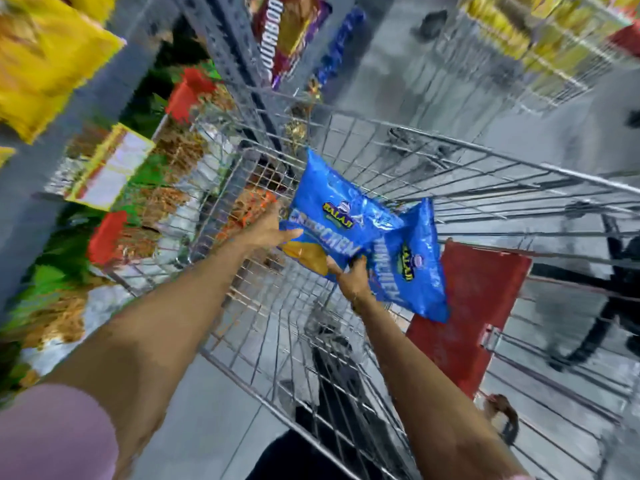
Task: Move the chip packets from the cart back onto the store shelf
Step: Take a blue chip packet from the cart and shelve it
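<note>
Two blue chip packets sit above the wire cart [450, 174], held clear of its basket. The upper packet [332, 209] overlaps the lower packet [415, 268]. The left hand [266, 230] touches the upper packet's left edge, fingers extended; how firmly its grip closes on the packet cannot be told. The right hand [349, 275] has its grip closed on the packets' lower edges where they overlap. The store shelf [114, 161], stocked with snack packs, stands just left of the cart. The picture is motion-blurred.
</note>
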Motion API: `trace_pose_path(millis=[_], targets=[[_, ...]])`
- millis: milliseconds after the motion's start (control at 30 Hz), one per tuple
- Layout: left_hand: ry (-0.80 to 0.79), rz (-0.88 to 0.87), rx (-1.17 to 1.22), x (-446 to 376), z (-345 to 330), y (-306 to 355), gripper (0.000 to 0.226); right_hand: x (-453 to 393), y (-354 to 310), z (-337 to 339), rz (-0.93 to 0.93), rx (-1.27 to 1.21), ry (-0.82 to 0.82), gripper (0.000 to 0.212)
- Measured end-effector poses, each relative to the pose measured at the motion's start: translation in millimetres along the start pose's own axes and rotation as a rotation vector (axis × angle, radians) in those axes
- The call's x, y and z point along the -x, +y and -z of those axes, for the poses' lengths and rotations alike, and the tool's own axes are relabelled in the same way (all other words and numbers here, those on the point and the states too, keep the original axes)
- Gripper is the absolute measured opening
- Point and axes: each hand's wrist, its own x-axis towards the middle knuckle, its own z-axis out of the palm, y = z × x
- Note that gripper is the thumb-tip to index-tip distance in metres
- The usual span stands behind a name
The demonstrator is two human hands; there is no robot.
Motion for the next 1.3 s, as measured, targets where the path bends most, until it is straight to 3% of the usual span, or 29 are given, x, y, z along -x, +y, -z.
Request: trace_pose_path(millis=[133, 200, 300, 367, 600, 833, 967, 1067, 1167, 1233, 1300], targets=[[-0.043, -0.091, -0.012, -33, -6, -1, 0.096, -2, 9, -8, 0.014, 0.049, 0.117, 0.077], [-0.076, -0.114, 0.065, -1, 10, 35, 0.082, -1, 11, -9, 0.016, 0.047, 0.158, 0.073], [-0.025, -0.134, 0.188, 64, 29, 84, 0.042, 3, 12, -10, 0.074, -0.032, 0.209, 0.066], [0.013, -0.178, 0.245, 84, 31, 89, 0.031, 8, 11, -7, 0.093, -0.030, 0.208, 0.062], [0.245, -0.191, 0.339, 151, 60, 86, 0.056, 43, -21, -3, 0.237, 0.033, 0.001, 0.034], [0.514, -0.313, 0.365, 274, 115, 125, 0.016, 114, -101, -5, 0.535, 0.022, -0.105, 0.033], [0.668, -0.440, 0.408, 348, 149, 123, 0.042, 181, -151, -9, 0.707, -0.116, -0.186, 0.043], [0.826, -0.525, 0.459, 420, 168, 137, 0.037, 236, -193, -12, 0.862, -0.182, -0.174, 0.051], [1.013, -0.637, 0.446, 493, 184, 146, 0.042, 298, -235, -19, 1.031, -0.225, -0.161, 0.029], [0.991, -0.770, 0.546, 535, 194, 148, 0.042, 337, -262, -28, 1.136, -0.279, -0.190, 0.007], [0.917, -0.870, 0.616, 572, 204, 147, 0.045, 376, -285, -37, 1.201, -0.301, -0.248, 0.014]])
